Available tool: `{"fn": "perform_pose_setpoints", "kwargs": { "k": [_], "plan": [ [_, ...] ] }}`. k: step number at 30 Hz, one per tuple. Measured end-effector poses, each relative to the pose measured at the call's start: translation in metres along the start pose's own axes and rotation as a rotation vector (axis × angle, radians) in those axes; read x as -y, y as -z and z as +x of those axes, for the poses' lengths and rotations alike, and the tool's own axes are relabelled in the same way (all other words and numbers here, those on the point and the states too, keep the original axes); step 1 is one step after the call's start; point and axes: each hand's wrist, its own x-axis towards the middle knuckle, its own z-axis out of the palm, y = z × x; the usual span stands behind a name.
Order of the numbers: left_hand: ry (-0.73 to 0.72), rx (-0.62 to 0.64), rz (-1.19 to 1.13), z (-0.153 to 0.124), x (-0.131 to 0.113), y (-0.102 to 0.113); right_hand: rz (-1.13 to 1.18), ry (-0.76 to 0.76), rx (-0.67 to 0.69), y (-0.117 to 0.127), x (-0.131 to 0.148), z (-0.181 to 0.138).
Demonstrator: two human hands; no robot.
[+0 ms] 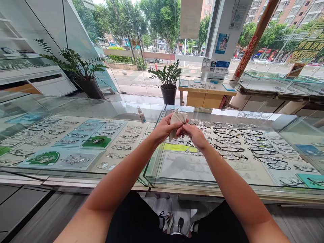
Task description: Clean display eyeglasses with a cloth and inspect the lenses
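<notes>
One beige cloth (177, 118), left hand (164, 130) and right hand (194, 135) fingers tight around it; spray bottle (141, 115) label illegible.

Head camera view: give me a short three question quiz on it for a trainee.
1. True or false: the left hand and right hand both grip the cleaning cloth.
2. What stands on the glass display counter, on the left hand's side? A spray bottle, B mug, C stapler.
3. Fill in: inside the counter lie rows of ____.
Key: 1 true; 2 A; 3 eyeglass frames.
</notes>
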Motion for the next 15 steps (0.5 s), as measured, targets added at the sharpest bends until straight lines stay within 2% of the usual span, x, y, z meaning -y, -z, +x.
{"fn": "perform_pose_setpoints", "kwargs": {
  "k": [7,15],
  "plan": [
    [-0.050,-0.067,0.061,-0.001,0.007,-0.004,-0.012,-0.031,0.042,-0.003,-0.004,0.002],
    [-0.076,-0.226,0.032,0.002,0.019,-0.007,-0.127,-0.020,0.038,-0.007,0.002,-0.002]
  ]
}}
